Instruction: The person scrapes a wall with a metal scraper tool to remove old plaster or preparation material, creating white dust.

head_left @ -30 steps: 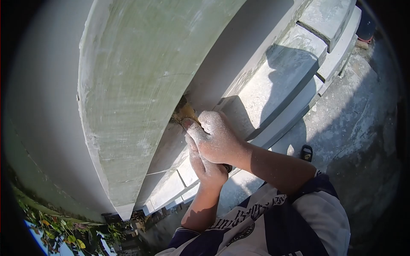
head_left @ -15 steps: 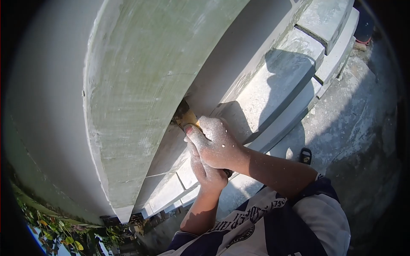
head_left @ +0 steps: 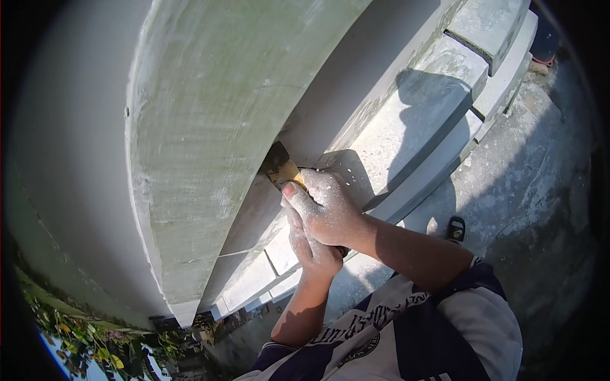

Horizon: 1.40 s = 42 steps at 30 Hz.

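Observation:
My right hand (head_left: 327, 206), coated in white dust, is wrapped around a yellow and dark tool (head_left: 283, 168). Its thumb lies along the tool near the dark head. Just below, my left hand (head_left: 310, 249), also dusty, closes round the lower part of the same tool; most of that grip is hidden by the hands. A small dark end of the tool pokes out beside my left wrist. The tool's head meets the lower edge of a greenish-grey curved panel (head_left: 210, 127), and the exact contact is hidden.
Pale stepped blocks (head_left: 406, 120) run diagonally from upper right to lower left, with shadows across them. Rough concrete ground (head_left: 508, 165) lies to the right, with a dark sandal (head_left: 455, 228) on it. Leafy plants (head_left: 95, 349) are at the lower left.
Both hands and the tool have shifted slightly right in view, and more of the tool's dark head shows. The surroundings have shifted a little too.

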### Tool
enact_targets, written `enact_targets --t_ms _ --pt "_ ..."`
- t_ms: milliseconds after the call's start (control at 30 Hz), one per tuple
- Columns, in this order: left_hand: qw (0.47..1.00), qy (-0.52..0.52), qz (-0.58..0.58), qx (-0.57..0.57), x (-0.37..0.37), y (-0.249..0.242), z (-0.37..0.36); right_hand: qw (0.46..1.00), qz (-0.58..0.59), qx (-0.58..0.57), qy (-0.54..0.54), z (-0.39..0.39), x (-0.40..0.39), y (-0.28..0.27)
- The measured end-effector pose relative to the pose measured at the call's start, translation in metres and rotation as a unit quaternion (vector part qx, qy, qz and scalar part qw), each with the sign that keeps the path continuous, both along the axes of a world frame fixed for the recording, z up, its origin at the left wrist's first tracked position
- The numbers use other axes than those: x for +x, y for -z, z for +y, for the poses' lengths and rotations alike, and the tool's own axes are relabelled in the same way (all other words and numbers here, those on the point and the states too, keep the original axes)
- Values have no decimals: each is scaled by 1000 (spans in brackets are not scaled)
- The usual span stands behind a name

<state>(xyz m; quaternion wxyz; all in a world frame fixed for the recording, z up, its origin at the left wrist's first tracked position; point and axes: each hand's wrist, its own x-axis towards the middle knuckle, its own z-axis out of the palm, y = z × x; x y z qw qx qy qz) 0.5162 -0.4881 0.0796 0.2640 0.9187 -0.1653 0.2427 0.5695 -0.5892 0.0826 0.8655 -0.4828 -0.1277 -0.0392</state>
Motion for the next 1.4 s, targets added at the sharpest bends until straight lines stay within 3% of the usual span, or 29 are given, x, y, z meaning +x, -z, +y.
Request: enact_targets --t_ms 33,100,167,200,300,367,433,500,533,567,600,733,767,933,1033,1100,1167,1267,1333,1400 --pt "1000 5 -19 14 1 2 0 1000 12 16 -22 4 1 0" --pt "991 -10 98 -91 -3 -5 1 996 40 44 -61 9 5 -2" --pt "958 -33 200 -204 -7 -13 2 999 30 -6 -40 4 2 -8" --pt "954 -40 214 -204 -10 -12 6 1000 13 -6 -14 7 2 -6" --pt "993 -41 111 -23 -12 -9 -1 998 26 42 -32 5 -3 -6" --pt "997 -22 70 21 -11 -1 9 999 14 39 -6 6 -1 -2" --pt "997 13 2 78 -6 0 17 996 34 50 -68 7 2 -4" --pt "995 -9 94 11 -7 -10 17 986 34 115 -116 12 4 -9" --pt "994 -11 110 -28 -7 -11 14 1000 -17 18 0 13 2 -7" --pt "990 -13 124 -68 -7 -13 11 1000 -7 24 -8 13 -1 -4" --pt "998 -13 66 -5 -9 1 14 999 4 30 -13 11 -5 1" --pt "985 -23 118 -122 -4 1 11 998 25 -46 -35 10 5 1" --pt "990 -17 104 -90 -5 3 15 995 37 -76 -45 9 4 -2" --pt "998 -3 58 -9 -8 5 15 997 -28 61 22 12 -6 -1" --pt "996 -9 90 27 -5 1 29 988 40 -103 -110 -1 10 -18" --pt "992 -12 67 102 -9 -3 38 998 -11 -58 -24 11 6 -12" --pt "996 -22 25 86 -11 2 29 997 -37 34 52 19 2 -7" --pt "999 16 -29 31 5 6 22 998 1 64 10 21 4 -5" --pt "995 7 -41 91 -2 -8 26 994 -46 -18 -94 18 21 5" --pt "985 3 -69 160 -6 -15 28 994 -59 -1 -87 12 16 0"
